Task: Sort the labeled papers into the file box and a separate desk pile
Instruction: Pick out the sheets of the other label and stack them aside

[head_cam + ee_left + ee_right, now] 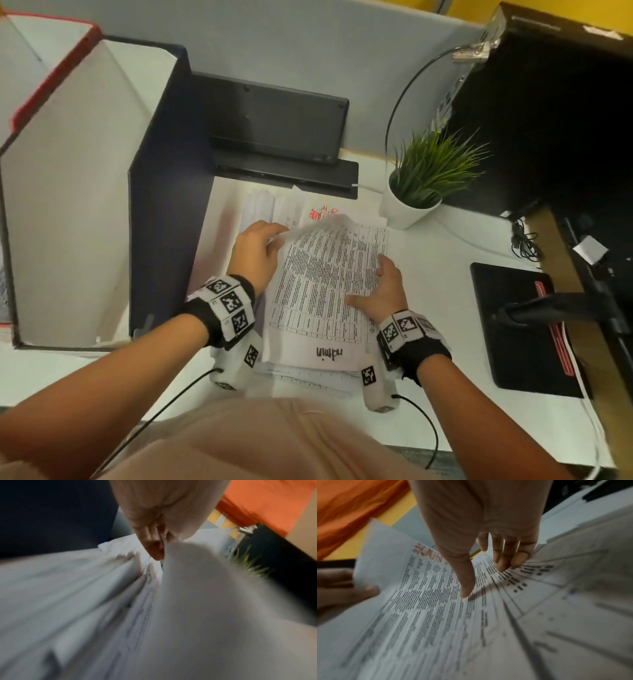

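A stack of printed papers [318, 298] lies on the white desk in front of me. Its top sheet [330, 353] carries "admin" handwritten on the near edge; a sheet beneath shows red writing [320, 214]. My left hand [274, 238] pinches the top sheet's far left corner and curls it upward; the left wrist view shows its fingers [154, 546] against the lifted sheet [197, 588]. My right hand [373, 284] rests on the sheet's right side, with the thumb [464, 580] and straight fingers [510, 558] pressing the printed sheet [428, 608]. The dark blue file box [161, 205] stands open at the left.
A black keyboard [274, 120] leans on the partition behind the stack. A potted green plant [421, 181] stands at the stack's far right corner. A black pad [513, 325] and a computer tower [548, 120] fill the right side. A red-edged box [51, 68] sits behind the file box.
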`<state>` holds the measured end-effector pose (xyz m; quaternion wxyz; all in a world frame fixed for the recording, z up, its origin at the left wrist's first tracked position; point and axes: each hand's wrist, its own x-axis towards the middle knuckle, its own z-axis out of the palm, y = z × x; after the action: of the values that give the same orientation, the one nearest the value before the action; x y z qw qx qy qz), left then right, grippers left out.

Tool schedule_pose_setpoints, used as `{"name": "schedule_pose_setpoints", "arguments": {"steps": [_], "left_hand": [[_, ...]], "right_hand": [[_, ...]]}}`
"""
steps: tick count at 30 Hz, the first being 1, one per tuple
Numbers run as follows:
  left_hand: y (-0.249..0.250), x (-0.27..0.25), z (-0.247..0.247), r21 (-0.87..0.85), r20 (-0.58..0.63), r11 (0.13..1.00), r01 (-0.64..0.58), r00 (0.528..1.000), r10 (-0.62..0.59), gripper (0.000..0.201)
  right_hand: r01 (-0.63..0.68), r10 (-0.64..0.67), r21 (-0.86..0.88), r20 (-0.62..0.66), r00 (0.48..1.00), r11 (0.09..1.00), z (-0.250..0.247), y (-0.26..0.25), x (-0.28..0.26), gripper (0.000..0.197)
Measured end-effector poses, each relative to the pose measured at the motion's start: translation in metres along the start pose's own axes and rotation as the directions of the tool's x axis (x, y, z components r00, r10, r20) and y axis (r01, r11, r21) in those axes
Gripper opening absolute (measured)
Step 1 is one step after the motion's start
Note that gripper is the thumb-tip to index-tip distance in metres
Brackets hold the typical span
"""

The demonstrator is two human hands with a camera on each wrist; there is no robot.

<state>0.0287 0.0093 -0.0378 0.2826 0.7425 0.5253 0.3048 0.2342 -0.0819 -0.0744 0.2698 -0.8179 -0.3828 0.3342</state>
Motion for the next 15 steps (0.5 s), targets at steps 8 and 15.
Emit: {"name": "schedule_pose_setpoints", "arguments": {"steps": [8, 15], "left_hand": [[-0.001, 0.001, -0.004, -0.393, 0.263, 0.816, 0.425, 0.902, -0.343, 0.039], [-0.001, 0.034, -0.004, -0.275, 0.383, 0.649, 0.71, 0.7, -0.603, 0.031]], "right_hand": [[-0.171, 0.184, 0.354, -0.002, 0.983, 0.919, -0.016, 0.005, 0.004, 0.047], [0.006, 0.031, 0.395, -0.088, 0.996, 0.918, -0.02, 0.016, -0.002, 0.036]]}}
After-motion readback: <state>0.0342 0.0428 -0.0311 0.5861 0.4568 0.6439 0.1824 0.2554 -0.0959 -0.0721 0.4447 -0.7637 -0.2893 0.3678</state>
